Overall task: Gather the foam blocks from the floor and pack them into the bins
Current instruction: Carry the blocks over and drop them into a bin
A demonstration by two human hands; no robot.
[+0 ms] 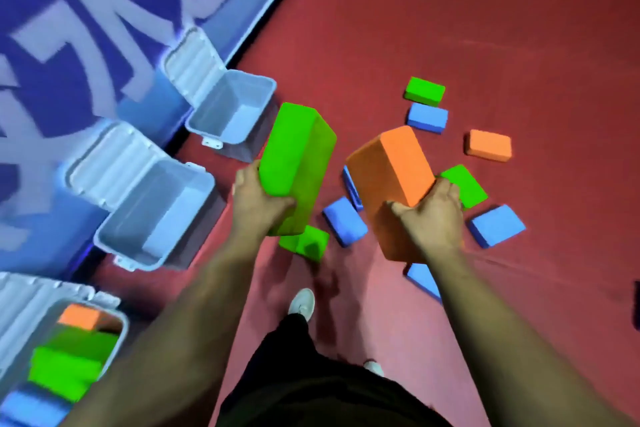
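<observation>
Your left hand [258, 199] grips the green block [294, 163] at its near end, fingers [277, 202] curled round it, just beside the far bin [270, 85]. Your right hand [434, 217] grips the orange block [391, 177] the same way. Both blocks are held above the floor [485, 28]. The far bin and middle bin [207, 178] stand open along the wall [69, 45]. The near bin [123, 321] holds orange, green and blue blocks. Loose blocks [489, 146] lie scattered on the floor around and beyond your hands.
</observation>
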